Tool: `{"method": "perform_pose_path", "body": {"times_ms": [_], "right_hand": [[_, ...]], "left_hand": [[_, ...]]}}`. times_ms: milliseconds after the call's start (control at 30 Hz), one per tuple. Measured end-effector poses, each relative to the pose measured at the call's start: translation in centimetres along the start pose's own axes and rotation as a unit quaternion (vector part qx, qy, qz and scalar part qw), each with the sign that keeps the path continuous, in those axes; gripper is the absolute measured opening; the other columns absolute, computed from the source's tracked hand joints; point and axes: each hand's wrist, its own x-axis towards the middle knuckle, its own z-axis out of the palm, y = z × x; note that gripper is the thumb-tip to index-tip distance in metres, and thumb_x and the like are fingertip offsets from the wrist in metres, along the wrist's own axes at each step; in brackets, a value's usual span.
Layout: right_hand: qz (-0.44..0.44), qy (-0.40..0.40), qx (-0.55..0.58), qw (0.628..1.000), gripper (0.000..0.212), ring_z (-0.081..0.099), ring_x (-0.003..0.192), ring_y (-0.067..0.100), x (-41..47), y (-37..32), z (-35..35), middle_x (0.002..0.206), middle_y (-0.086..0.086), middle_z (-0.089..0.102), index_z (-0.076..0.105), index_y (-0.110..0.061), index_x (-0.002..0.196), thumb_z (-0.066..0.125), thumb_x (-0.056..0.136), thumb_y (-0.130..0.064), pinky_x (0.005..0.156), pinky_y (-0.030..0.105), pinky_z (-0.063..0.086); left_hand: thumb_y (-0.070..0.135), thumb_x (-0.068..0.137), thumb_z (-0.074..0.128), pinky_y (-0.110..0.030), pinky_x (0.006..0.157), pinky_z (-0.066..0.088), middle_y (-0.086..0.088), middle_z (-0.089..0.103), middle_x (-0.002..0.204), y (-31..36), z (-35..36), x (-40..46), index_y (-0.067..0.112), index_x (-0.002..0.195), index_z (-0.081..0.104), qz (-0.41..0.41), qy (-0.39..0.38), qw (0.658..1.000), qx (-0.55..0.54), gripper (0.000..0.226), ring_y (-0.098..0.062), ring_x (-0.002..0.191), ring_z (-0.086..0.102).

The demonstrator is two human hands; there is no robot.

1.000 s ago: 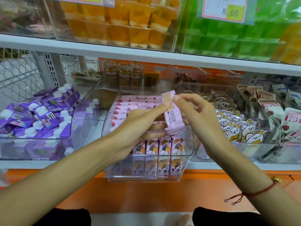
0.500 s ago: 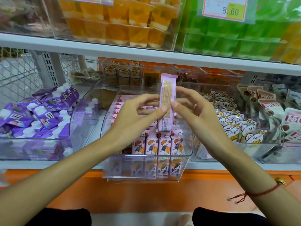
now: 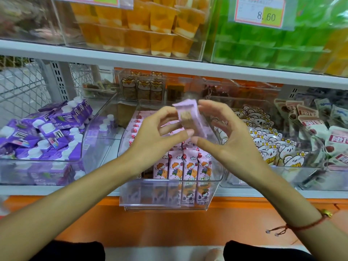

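Observation:
I hold a small pink snack packet [image 3: 190,119] up in front of the shelf; it is tilted and blurred by motion. My left hand [image 3: 156,136] pinches its left side between thumb and fingers. My right hand [image 3: 231,146] has its thumb at the packet's lower end and its index finger at the top, with the other fingers spread. Below my hands a clear bin [image 3: 169,206] holds rows of the same pink packets [image 3: 186,166], standing upright at the front.
A bin of purple capped cartons [image 3: 43,134] stands to the left. White bear-print pouches [image 3: 273,146] and pink-and-white pouches [image 3: 335,140] fill the bins on the right. The shelf above carries orange jelly cups [image 3: 141,29], green ones [image 3: 263,48] and a price tag [image 3: 259,12].
The packet has gone from upright to tilted with its top leaning left, and it has risen a little. My right hand's fingers have spread wider.

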Motion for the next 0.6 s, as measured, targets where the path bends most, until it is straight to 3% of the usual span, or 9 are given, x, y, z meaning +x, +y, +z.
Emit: {"method": "perform_pose_path", "body": {"times_ms": [100,167,233,367,467,600], "right_hand": [[-0.008,0.005,-0.038,0.999,0.067,0.045,0.121,-0.006,-0.1,0.0,0.2,0.132,-0.007,0.05,0.042,-0.026,0.134,0.075,0.079,-0.006,0.096,0.008,0.036],[-0.02,0.021,-0.046,0.998,0.052,0.053,0.111,0.001,-0.1,-0.2,0.4,0.123,-0.005,0.055,0.049,-0.021,0.127,0.073,0.082,-0.008,0.091,0.012,0.041],[-0.023,0.048,-0.035,0.998,0.039,0.058,0.101,0.002,0.1,-0.4,0.4,0.113,-0.005,0.06,0.056,-0.017,0.117,0.071,0.083,-0.005,0.084,0.012,0.045],[0.043,0.082,0.091,0.992,0.035,0.064,0.091,-0.001,0.3,-0.5,-0.2,0.103,-0.003,0.067,0.057,-0.011,0.113,0.071,0.081,-0.003,0.076,0.01,0.048],[0.121,0.123,0.189,0.967,0.038,0.069,0.091,0.009,0.5,-0.2,-0.4,0.1,0.002,0.072,0.053,-0.006,0.118,0.068,0.082,-0.008,0.078,0.016,0.052],[0.195,0.154,0.272,0.93,0.03,0.066,0.081,0.013,1.0,0.2,-1.0,0.096,0.008,0.071,0.059,-0.004,0.117,0.061,0.09,-0.017,0.075,0.021,0.053]], "left_hand": [[0.021,0.082,0.069,-0.026,0.085,0.056,0.003,0.07,0.114,0.3,0.3,0.1,0.015,0.121,0.058,-0.065,0.033,0.992,-0.107,0.04,-0.012,0.108,0.066],[0.027,0.079,0.068,-0.023,0.079,0.056,0.0,0.072,0.11,0.6,0.5,0.0,0.012,0.12,0.059,-0.103,0.027,0.977,-0.184,0.045,-0.015,0.104,0.068],[0.031,0.075,0.07,-0.023,0.078,0.057,0.0,0.072,0.111,0.6,0.6,-0.1,0.011,0.123,0.057,-0.116,0.036,0.973,-0.196,0.053,-0.015,0.104,0.069],[0.036,0.064,0.076,-0.032,0.096,0.051,0.008,0.057,0.131,0.5,0.3,0.1,0.029,0.132,0.044,-0.077,0.126,0.985,-0.086,0.076,-0.009,0.119,0.058],[0.026,0.075,0.076,-0.032,0.099,0.05,0.012,0.059,0.126,0.8,0.3,0.0,0.029,0.126,0.05,-0.014,0.119,0.993,-0.005,0.058,-0.003,0.117,0.057],[0.011,0.08,0.074,-0.012,0.087,0.048,0.016,0.067,0.109,0.8,0.6,-0.3,0.027,0.113,0.062,0.059,0.061,0.993,0.08,0.039,0.0,0.099,0.064]]}}
